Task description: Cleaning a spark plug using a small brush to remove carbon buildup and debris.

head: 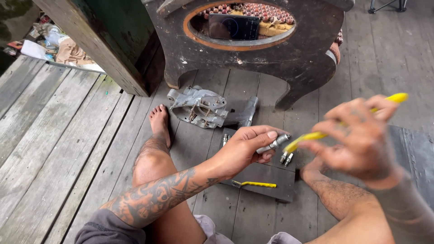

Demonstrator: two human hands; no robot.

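My left hand [246, 147] grips a small silver metal cylinder part [273, 143] over a dark grey board [266, 174] on the plank floor. My right hand [359, 138], blurred, holds a yellow-handled tool [316, 135] whose tip meets the end of the silver part. Two small silver fittings [285, 157] lie on the board just below the part. A second yellow-handled brush-like tool [254, 184] lies on the board nearer to me. Another small silver piece [225, 138] sits at the board's far left corner.
A grey cast-metal engine casing [201, 107] lies on the planks beyond the board, beside my bare foot [159, 124]. A dark wooden stool [253, 49] with an oval opening, holding a phone [233, 26] and beads, stands behind it. A wooden post [101, 45] rises at left.
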